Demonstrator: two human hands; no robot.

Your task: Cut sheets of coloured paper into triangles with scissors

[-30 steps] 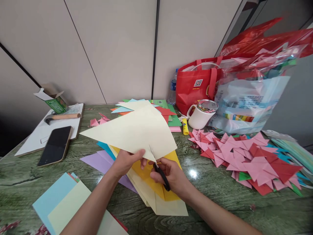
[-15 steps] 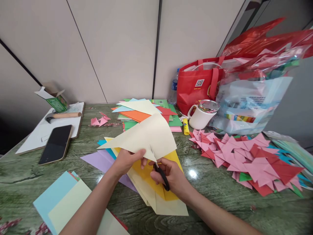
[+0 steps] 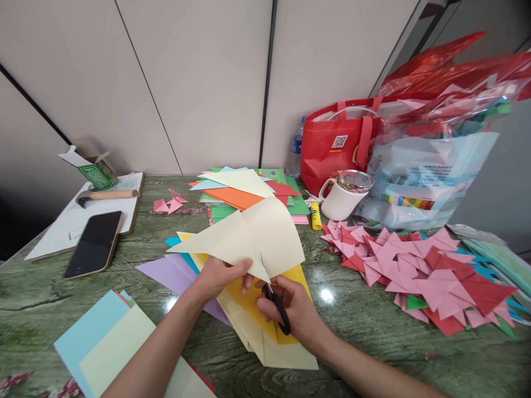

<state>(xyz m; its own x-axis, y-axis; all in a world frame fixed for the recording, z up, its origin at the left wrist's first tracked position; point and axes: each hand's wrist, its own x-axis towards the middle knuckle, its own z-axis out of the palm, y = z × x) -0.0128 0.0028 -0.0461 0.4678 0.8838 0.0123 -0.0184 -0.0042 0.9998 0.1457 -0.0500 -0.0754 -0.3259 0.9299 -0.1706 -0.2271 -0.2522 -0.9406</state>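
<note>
My left hand (image 3: 222,279) pinches the lower edge of a cream sheet of paper (image 3: 249,232), thumb on top. Black-handled scissors (image 3: 279,309) are in my right hand (image 3: 292,307), its fingers in and around the loops. A slit runs into the sheet from its lower edge, and the scissor blades sit at that opening, partly hidden by the paper. Under both hands lie folded yellow paper (image 3: 249,309), cream paper (image 3: 290,354) and a lilac sheet (image 3: 178,276).
Light blue and pale green sheets (image 3: 95,331) lie front left. A phone (image 3: 94,243) and a hammer (image 3: 110,194) rest further back. Behind are stacked coloured papers (image 3: 236,185), a glue stick (image 3: 316,215), a white mug (image 3: 342,199) and a red bag (image 3: 332,143). Pink folded pieces (image 3: 415,260) are heaped right.
My right hand and the scissors have shifted slightly down and right. The cream sheet has tilted, its right side lower, and the slit gapes wider. My left hand keeps its grip.
</note>
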